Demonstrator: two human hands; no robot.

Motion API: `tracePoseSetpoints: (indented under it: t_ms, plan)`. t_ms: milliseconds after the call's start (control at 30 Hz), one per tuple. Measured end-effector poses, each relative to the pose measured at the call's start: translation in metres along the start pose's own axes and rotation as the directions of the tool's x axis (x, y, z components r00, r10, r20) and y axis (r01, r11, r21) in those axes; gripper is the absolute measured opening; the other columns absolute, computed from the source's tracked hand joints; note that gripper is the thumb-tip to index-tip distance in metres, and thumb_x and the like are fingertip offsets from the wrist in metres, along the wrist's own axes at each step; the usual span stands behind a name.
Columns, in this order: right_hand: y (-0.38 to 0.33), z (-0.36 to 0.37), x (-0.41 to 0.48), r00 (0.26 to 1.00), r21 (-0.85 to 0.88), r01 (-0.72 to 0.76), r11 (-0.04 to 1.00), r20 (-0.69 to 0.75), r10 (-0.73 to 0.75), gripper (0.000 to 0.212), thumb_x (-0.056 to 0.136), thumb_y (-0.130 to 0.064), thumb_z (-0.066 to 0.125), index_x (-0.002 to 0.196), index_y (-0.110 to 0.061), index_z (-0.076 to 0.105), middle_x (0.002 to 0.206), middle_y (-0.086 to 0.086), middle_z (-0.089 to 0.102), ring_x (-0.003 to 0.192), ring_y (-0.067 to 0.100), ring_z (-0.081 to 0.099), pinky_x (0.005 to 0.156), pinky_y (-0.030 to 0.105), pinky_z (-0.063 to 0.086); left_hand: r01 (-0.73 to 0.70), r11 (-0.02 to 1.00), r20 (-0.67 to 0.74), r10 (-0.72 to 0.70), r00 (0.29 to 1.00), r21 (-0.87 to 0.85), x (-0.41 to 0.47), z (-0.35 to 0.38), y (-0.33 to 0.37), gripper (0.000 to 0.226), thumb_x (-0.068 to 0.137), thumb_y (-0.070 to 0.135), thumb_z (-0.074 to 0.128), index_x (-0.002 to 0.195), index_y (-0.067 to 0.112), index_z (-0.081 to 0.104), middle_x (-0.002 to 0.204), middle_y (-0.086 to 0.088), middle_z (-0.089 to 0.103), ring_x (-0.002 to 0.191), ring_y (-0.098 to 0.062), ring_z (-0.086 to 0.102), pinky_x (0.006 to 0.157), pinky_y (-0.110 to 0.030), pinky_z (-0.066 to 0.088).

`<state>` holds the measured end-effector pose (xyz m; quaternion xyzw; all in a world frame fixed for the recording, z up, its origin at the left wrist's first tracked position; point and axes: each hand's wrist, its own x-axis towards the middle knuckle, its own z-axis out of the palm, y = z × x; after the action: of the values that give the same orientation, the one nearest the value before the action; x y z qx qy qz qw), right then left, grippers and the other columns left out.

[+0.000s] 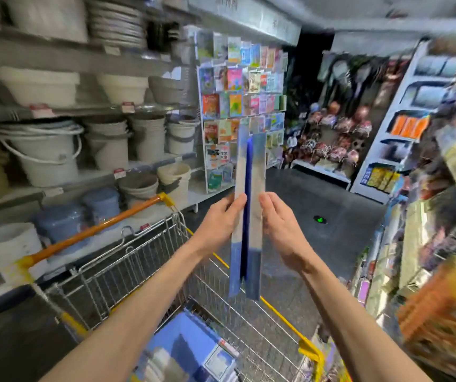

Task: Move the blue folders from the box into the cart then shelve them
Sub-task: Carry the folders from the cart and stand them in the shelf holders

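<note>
Below, the wire shopping cart point(149, 271), with orange handle point(97, 228) and yellow rim, holds more blue folders point(182, 346) lying flat in its basket. Above the cart, both hands hold a pair of blue folders point(249, 205) upright and edge-on: the left hand point(218, 224) has its fingers closed on the left cover, the right hand point(282, 224) presses its fingers against the right cover. Left of the cart, shelves point(83, 172) carry stacked pale buckets point(42, 153) and basins. Beyond the folders stands a rack of colourful cards point(238, 86). Blurred merchandise shelving point(414, 119) lines the aisle's right side.
</note>
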<state>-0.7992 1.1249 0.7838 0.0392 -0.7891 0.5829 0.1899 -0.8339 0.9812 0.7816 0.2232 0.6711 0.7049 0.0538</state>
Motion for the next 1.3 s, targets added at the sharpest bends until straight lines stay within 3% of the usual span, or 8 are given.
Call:
tracePoseSetpoints:
  t_ms: [167,333,467,600,767,1000,1133,1300]
  plan:
    - [-0.04,-0.026,0.008,0.994,0.041,0.111,0.993,-0.015,-0.111,0.033,0.105,-0.044,0.041,0.102,-0.018,0.061,0.091,0.0,0.064,0.086,0.012,0.058,0.077,0.037,0.047,-0.09,0.996,0.067,0.091,0.994,-0.021,0.011,0.01,0.044,0.023,0.104,0.035,0.049,0.112,0.025,0.068,0.118,0.004,0.073,0.117,-0.011,0.065,0.106,-0.03,0.048]
    - [-0.074,-0.047,0.015,0.984,-0.015,0.172,0.985,-0.047,-0.172,0.027,0.108,-0.027,0.037,0.088,-0.022,0.054,0.063,-0.026,0.056,0.06,-0.008,0.049,0.06,0.01,0.038,-0.136,0.991,0.072,0.137,0.988,-0.01,0.024,0.018,0.077,0.025,0.1,0.04,0.056,0.12,0.029,0.065,0.122,0.012,0.071,0.122,-0.006,0.061,0.115,-0.039,0.041]
    - [-0.092,-0.063,0.019,0.975,-0.003,0.207,0.978,-0.079,-0.207,0.026,0.108,-0.025,0.037,0.094,-0.017,0.057,0.065,-0.026,0.058,0.061,-0.008,0.051,0.061,0.01,0.039,-0.148,0.989,0.098,0.15,0.984,-0.03,0.028,0.029,0.1,0.041,0.096,0.044,0.058,0.132,0.026,0.06,0.13,0.011,0.067,0.125,-0.005,0.058,0.117,-0.04,0.038]
    - [-0.103,-0.073,0.019,0.973,0.032,0.214,0.976,-0.094,-0.21,0.03,0.107,-0.033,0.039,0.105,-0.014,0.062,0.088,-0.007,0.067,0.079,0.006,0.059,0.072,0.025,0.045,-0.154,0.987,0.172,0.161,0.972,-0.05,0.028,0.037,0.114,0.054,0.093,0.052,0.058,0.142,0.027,0.055,0.135,0.01,0.065,0.128,-0.009,0.057,0.116,-0.043,0.039]
    - [-0.115,-0.083,0.018,0.976,0.083,0.204,0.975,-0.096,-0.196,0.028,0.106,-0.034,0.039,0.101,-0.019,0.062,0.089,-0.007,0.069,0.084,0.009,0.065,0.075,0.029,0.053,-0.182,0.982,0.216,0.19,0.958,-0.06,0.03,0.046,0.125,0.057,0.094,0.046,0.054,0.147,0.026,0.049,0.136,0.007,0.064,0.128,-0.012,0.059,0.114,-0.042,0.042]
    - [-0.127,-0.091,0.01,0.986,0.177,0.138,0.974,-0.119,-0.118,0.034,0.098,-0.049,0.054,0.112,-0.019,0.064,0.111,0.011,0.07,0.109,0.037,0.065,0.096,0.061,0.051,-0.204,0.979,0.294,0.199,0.935,-0.015,0.029,0.063,0.135,0.049,0.1,0.046,0.045,0.148,0.035,0.046,0.138,0.012,0.062,0.126,-0.004,0.058,0.094,-0.018,0.05]
    - [-0.14,-0.103,0.003,0.982,0.14,0.14,0.98,-0.145,-0.119,0.046,0.085,-0.052,0.071,0.11,-0.016,0.059,0.092,0.007,0.076,0.088,0.025,0.074,0.083,0.047,0.059,-0.088,0.995,0.357,0.101,0.929,-0.053,0.031,0.07,0.143,0.051,0.099,0.066,0.015,0.138,0.053,0.046,0.128,0.013,0.068,0.119,-0.009,0.064,0.091,-0.031,0.054]
    - [-0.161,-0.122,0.004,0.917,-0.06,0.22,0.974,-0.328,-0.228,0.02,0.087,-0.021,0.072,0.1,-0.013,0.06,0.076,0.0,0.073,0.064,0.007,0.069,0.058,0.023,0.053,-0.032,0.973,0.395,0.123,0.91,-0.229,0.046,0.088,0.159,0.055,0.097,0.069,0.021,0.144,0.052,0.045,0.14,-0.007,0.061,0.124,-0.024,0.062,0.101,-0.046,0.053]
